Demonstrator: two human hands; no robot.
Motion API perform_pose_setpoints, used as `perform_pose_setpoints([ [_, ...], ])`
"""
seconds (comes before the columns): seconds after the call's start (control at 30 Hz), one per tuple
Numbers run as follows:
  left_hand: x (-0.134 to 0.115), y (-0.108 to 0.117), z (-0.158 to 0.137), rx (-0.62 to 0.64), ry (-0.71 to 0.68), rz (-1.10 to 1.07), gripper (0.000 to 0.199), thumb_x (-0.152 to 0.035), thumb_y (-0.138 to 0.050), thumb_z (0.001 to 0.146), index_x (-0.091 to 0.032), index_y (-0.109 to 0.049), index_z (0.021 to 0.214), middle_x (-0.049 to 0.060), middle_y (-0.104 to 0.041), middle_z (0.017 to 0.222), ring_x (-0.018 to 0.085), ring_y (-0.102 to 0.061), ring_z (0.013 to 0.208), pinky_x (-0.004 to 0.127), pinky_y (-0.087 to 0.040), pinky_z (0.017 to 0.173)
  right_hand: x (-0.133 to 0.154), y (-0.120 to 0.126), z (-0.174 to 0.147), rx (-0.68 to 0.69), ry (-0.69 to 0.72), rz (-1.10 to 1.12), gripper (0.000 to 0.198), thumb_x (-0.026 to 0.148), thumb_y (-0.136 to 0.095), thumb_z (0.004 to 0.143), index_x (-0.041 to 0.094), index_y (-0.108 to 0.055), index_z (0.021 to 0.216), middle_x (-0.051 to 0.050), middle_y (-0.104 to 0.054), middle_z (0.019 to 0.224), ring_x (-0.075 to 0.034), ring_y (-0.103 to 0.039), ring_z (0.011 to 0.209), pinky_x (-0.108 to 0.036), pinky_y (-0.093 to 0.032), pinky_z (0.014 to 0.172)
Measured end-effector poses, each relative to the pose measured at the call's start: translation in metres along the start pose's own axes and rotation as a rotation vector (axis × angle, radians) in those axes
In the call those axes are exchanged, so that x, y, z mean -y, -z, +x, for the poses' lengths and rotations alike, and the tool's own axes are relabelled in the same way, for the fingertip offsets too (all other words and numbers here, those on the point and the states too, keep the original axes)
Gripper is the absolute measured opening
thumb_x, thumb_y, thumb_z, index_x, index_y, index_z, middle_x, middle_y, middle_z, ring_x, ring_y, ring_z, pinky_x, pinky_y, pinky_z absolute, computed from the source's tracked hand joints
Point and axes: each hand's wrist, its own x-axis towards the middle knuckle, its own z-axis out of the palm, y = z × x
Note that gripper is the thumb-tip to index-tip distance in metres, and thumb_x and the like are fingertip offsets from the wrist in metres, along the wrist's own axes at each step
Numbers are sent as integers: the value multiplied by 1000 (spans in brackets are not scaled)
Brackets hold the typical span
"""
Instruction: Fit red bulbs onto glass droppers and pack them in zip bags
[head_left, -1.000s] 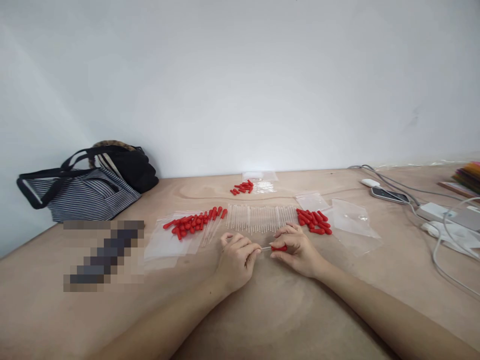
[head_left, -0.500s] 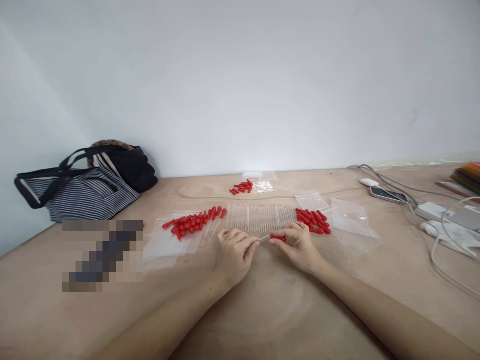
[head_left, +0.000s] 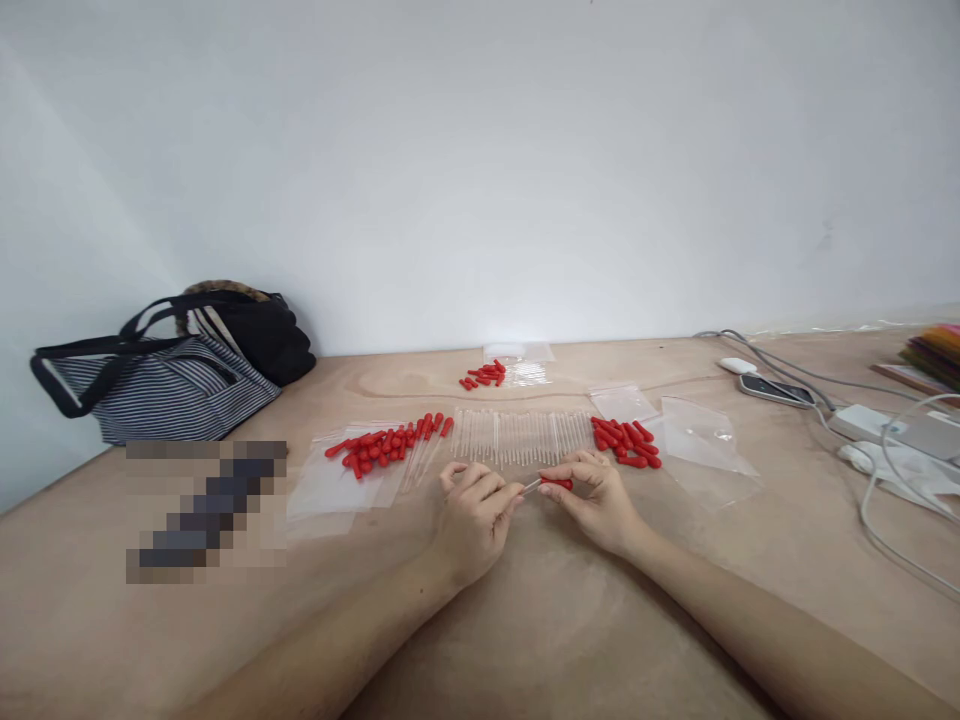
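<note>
My left hand [head_left: 480, 518] pinches a thin clear dropper tube [head_left: 531, 488] between thumb and fingertips. A red rubber bulb [head_left: 559, 484] is gripped by my right hand [head_left: 602, 500]. The tube's end meets the narrow end of the bulb; I cannot tell how far it sits inside. Just beyond both hands lies a row of clear dropper tubes [head_left: 517, 437]. To its right is a pile of loose red bulbs [head_left: 626, 436]. On the left, red-bulbed droppers [head_left: 379, 448] lie heaped over clear plastic bags [head_left: 330, 495], several with their tubes showing.
At the back lies a smaller group of red bulbs [head_left: 487, 374] with clear tubes. Flat plastic bags [head_left: 701, 440] rest on the right, near a phone-like device [head_left: 778, 391], cables and white adapters [head_left: 866, 420]. A striped bag [head_left: 180, 395] stands far left beside a pixelated patch.
The tube and the bulb have come closer together, with less of a gap between them. My left hand has shifted slightly right and down; my right hand has barely moved.
</note>
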Motion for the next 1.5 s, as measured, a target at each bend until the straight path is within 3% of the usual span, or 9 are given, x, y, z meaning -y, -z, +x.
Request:
perform_pose_setpoints([
  [0.17,2,0,0,5,-51,5,17,-19,-45,85,-22,-62,82,-2,-61,63,14,-51,71,36,-23,78,-2,2,-1,17,31,86,17,41,-62,72,25,-69,73,-2,-64,67,-17,-57,68,-41,-39,77],
  [0.37,1,0,-2,-37,-125,80,19,-20,-42,88,-21,-61,85,-1,-61,63,14,-51,70,36,-24,78,0,2,-3,35,-53,226,24,45,-62,70,22,-68,71,-3,-64,67,-17,-58,65,-37,-44,69],
  [0.5,-1,1,-3,-28,-149,110,21,-19,-40,88,-20,-60,81,-1,-60,62,14,-50,69,37,-24,79,3,7,-3,83,41,105,16,40,-62,72,24,-68,72,0,-65,67,-17,-58,69,-48,-31,89],
  [0.6,-1,1,-3,-23,-155,106,19,-18,-42,87,-20,-60,79,-2,-59,62,14,-49,69,36,-24,78,4,12,-3,148,113,16,10,35,-61,74,26,-66,75,1,-65,67,-16,-58,72,-51,-22,94],
  [0.87,-2,2,-2,15,-94,34,18,-17,-44,84,-21,-61,79,-2,-61,64,14,-49,70,36,-23,76,3,7,-2,206,149,16,9,35,-60,75,26,-65,75,2,-66,69,-15,-58,70,-49,-24,93],
  [1.07,1,5,1,103,-25,-45,19,-20,-45,84,-23,-62,79,-2,-62,66,14,-51,72,36,-22,77,0,11,-2,221,176,-33,31,39,-62,73,26,-57,100,-2,-68,83,-19,-59,85,-51,-20,96],
  [1.27,2,3,0,142,-1,-85,20,-20,-43,85,-22,-62,77,-2,-61,64,14,-50,73,36,-23,78,-2,14,-2,226,271,-75,8,31,-58,77,28,-63,82,3,-68,74,-14,-59,72,-47,-22,95],
  [1.5,-3,6,-1,161,24,-79,21,-17,-43,83,-21,-61,73,-2,-61,64,14,-52,72,35,-25,77,4,3,-3,148,237,-51,11,36,-60,75,25,-64,74,3,-67,64,-14,-59,66,-47,-25,93],
])
